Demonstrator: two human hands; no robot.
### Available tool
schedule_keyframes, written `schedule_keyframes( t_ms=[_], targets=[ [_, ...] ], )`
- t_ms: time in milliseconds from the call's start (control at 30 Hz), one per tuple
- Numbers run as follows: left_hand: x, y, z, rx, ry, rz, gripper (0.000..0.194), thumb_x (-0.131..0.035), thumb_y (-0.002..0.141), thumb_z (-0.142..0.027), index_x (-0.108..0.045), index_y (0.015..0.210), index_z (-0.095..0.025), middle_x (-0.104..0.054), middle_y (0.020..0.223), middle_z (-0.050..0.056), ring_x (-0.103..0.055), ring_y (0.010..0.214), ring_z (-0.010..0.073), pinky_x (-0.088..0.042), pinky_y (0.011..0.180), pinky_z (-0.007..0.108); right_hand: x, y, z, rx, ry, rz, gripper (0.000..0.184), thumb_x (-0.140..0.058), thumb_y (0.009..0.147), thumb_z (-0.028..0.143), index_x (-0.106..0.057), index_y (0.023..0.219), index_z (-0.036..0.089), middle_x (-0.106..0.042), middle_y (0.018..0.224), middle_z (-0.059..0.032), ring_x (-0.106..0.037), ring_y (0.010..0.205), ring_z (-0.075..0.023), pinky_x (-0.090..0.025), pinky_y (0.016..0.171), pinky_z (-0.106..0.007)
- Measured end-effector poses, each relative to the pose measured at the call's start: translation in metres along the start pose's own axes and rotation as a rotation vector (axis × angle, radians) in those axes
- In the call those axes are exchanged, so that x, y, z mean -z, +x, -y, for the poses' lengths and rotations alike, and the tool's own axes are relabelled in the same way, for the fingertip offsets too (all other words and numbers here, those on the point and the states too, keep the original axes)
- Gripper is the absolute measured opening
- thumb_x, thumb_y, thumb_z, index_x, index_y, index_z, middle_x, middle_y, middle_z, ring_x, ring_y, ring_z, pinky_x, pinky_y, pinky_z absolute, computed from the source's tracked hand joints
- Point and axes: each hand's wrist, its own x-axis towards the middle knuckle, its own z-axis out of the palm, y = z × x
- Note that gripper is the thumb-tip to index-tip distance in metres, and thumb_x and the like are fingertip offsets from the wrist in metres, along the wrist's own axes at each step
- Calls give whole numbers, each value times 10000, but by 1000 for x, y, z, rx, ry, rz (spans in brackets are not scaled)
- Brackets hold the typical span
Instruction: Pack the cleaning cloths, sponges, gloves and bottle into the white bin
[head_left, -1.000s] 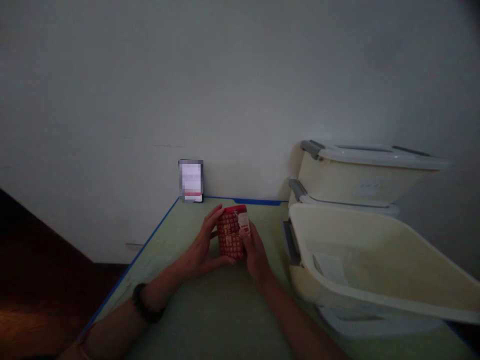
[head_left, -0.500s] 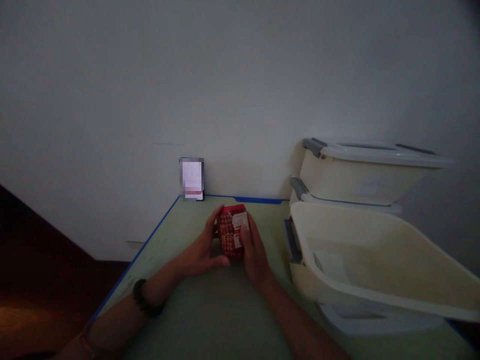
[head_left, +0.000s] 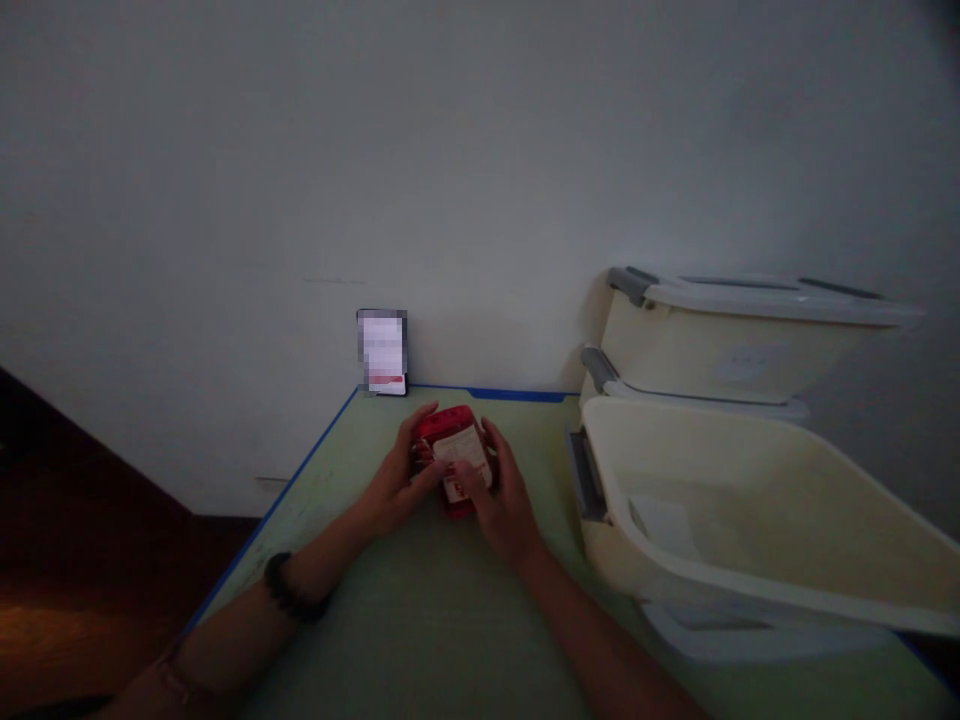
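Observation:
A small red box (head_left: 461, 446) with gold-patterned print and a white label is held above the table between both hands, its labelled face turned up toward me. My left hand (head_left: 394, 490) grips it along the left side, the thumb lying across the label's lower left. From the right, my right hand (head_left: 511, 512) closes on it, with its thumb pressed on the lower part of the label. The print is too blurred to read. The box's underside and the fingertips behind it are hidden.
A green tabletop (head_left: 420, 620) edged in blue tape meets the wall. At the back left leans a phone (head_left: 384, 352) with a blurred screen. On the right stand an open cream bin (head_left: 630, 570) and, behind it, a lidded bin (head_left: 690, 350) with grey latches.
The box has been turned in my hands, from its patterned side to the white-labelled face. My left thumb has moved from the bottom edge onto the label.

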Motion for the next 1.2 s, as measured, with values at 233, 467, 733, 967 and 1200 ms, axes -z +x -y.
schedule_keyframes(
  t_ms=[233, 467, 733, 967, 1200],
  targets=[
    [-4, 3, -2, -52, -36, -88, 475, -506, 820, -274, -298, 1246, -246, -357, 1325, 115, -528, 1029, 210, -465, 842, 349, 0, 2, 1, -47, 64, 37, 584, -525, 782, 423, -338, 1276, 174, -507, 1220, -109, -521, 1065, -208, -417, 907, -353],
    [-1, 6, -1, 9, 68, -120, 455, -460, 836, -277, -290, 1247, -177, -559, 1141, 124, -582, 935, 172, -472, 790, 304, -2, 0, 0, 126, -132, -123, 750, -620, 683, 348, -245, 1311, 184, -367, 1257, -132, -407, 1144, -234, -387, 934, -400],
    [5, 5, -6, 66, 567, -201, 345, -367, 846, -340, -611, 966, -129, -648, 685, 12, -591, 629, 138, -458, 644, 224, -3, -3, 4, 201, -286, -207, 640, -638, 670, 366, -360, 1222, 197, -399, 1145, -111, -434, 1086, -233, -409, 912, -408],
    [2, 5, -8, 55, 602, -244, 370, -370, 815, -315, -626, 969, -96, -669, 684, 28, -594, 596, 156, -445, 575, 224, -6, -4, 4, 259, -282, -98, 790, -633, 680, 342, -209, 1327, 180, -394, 1304, -143, -390, 1198, -254, -347, 975, -430],
    [-5, 2, -39, -147, 404, -440, 372, -296, 852, -335, -535, 1049, -130, -637, 1014, 81, -581, 917, 199, -454, 780, 290, -14, -14, 70, 280, -283, -59, 774, -509, 800, 339, -33, 1387, 169, -316, 1370, -149, -355, 1233, -233, -352, 976, -401]
  ],
)
